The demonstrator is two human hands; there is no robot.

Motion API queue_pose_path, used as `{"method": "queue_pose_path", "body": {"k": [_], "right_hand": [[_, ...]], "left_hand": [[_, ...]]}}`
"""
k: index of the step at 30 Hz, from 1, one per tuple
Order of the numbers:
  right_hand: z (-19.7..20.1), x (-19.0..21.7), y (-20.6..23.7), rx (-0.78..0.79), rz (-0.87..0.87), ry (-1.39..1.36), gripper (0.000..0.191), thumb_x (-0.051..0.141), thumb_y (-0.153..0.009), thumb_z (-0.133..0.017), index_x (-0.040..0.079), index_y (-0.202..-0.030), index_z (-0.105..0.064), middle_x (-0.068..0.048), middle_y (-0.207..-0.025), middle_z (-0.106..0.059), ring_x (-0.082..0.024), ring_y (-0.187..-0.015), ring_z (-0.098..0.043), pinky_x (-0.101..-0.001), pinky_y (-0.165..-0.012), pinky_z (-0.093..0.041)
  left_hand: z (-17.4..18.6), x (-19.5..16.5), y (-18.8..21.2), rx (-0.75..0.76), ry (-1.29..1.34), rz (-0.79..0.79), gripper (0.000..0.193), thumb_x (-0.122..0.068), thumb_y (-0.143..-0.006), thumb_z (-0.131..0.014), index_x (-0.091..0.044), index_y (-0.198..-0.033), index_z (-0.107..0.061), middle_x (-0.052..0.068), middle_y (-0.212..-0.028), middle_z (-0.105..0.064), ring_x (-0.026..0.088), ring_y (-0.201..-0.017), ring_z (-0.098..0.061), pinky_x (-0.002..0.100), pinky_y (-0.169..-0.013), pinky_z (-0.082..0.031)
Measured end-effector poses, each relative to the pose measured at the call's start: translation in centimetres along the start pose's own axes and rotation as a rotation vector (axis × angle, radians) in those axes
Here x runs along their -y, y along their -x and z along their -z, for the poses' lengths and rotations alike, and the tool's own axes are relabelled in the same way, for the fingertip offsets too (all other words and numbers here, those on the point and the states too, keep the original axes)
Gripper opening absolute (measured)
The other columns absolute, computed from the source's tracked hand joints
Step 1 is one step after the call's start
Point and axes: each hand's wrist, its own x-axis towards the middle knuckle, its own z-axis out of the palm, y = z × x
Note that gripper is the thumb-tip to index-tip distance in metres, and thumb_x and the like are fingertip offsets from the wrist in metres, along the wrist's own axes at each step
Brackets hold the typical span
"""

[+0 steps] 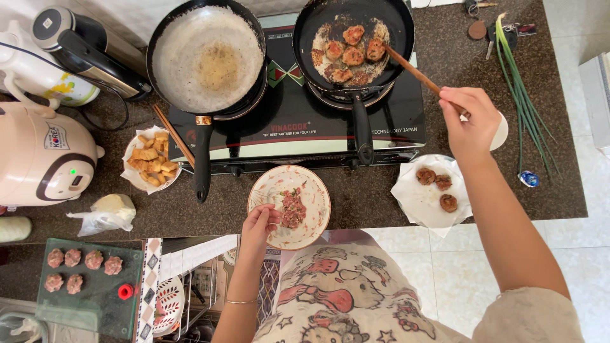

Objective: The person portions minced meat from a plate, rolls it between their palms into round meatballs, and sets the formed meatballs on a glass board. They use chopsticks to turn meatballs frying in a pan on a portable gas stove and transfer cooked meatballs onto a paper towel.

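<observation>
Her right hand (469,117) grips chopsticks (413,70) reaching into the frying pan (353,38); left hand (259,223) fingers pinch the plate (290,206) rim.

A dark speckled stone tabletop (381,197) fills the upper view. Pale square floor tiles (438,279) spread below at right, evenly lit. A white wall (127,16) runs behind at upper left.
</observation>
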Motion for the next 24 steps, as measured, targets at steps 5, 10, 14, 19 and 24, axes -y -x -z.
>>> {"method": "queue_pose_path", "body": {"k": [5, 10, 14, 19, 24], "right_hand": [[-1.4, 0.1, 0.3, -0.059, -0.086, -0.039, 0.018, -0.011, -0.104, -0.076, -0.001, -0.118, -0.073, -0.015, -0.118, -0.071, -0.017, -0.095, -0.068, -0.023, -0.078, -0.053], [-1.6, 0.9, -0.5, -0.019, 0.017, 0.013, 0.019, -0.013, -0.104, -0.076, -0.002, -0.12, -0.073, -0.015, -0.117, -0.07, -0.017, -0.099, -0.071, -0.0242, -0.081, -0.058], [0.3, 2.6, -0.5, 0.0, -0.068, -0.151, 0.02, -0.016, -0.108, -0.069, -0.003, -0.123, -0.072, -0.017, -0.122, -0.066, -0.018, -0.103, -0.071, -0.0271, -0.084, -0.065], [1.4, 3.4, -2.8, 0.185, -0.168, -0.324, 0.023, -0.017, -0.107, -0.064, -0.003, -0.124, -0.07, -0.016, -0.119, -0.065, -0.017, -0.102, -0.07, -0.0276, -0.083, -0.066], [0.5, 2.7, -5.8, 0.326, -0.183, -0.333, 0.025, -0.016, -0.105, -0.065, -0.002, -0.125, -0.071, -0.015, -0.119, -0.064, -0.017, -0.103, -0.07, -0.0282, -0.087, -0.065]], "left_hand": [[-0.6, -0.6, -0.5, 0.012, -0.005, -0.007, 0.023, -0.017, -0.106, -0.053, -0.003, -0.116, -0.067, 0.004, -0.096, -0.072, 0.01, -0.084, -0.064, 0.025, -0.073, -0.05], [-0.7, -0.6, -0.5, 0.017, 0.002, -0.013, 0.023, -0.017, -0.106, -0.053, -0.003, -0.117, -0.067, 0.005, -0.097, -0.072, 0.01, -0.084, -0.064, 0.025, -0.073, -0.05], [-0.5, -0.8, -0.5, 0.015, 0.0, -0.009, 0.024, -0.018, -0.106, -0.053, -0.003, -0.117, -0.067, 0.004, -0.096, -0.072, 0.011, -0.084, -0.065, 0.025, -0.073, -0.05], [-0.1, -1.0, -0.8, -0.006, -0.024, 0.007, 0.024, -0.019, -0.106, -0.052, -0.003, -0.117, -0.067, 0.004, -0.096, -0.072, 0.01, -0.083, -0.065, 0.025, -0.073, -0.05], [0.2, -1.0, -1.0, 0.027, 0.005, -0.019, 0.024, -0.019, -0.106, -0.052, -0.003, -0.117, -0.067, 0.005, -0.097, -0.073, 0.01, -0.084, -0.065, 0.025, -0.074, -0.05]]}}
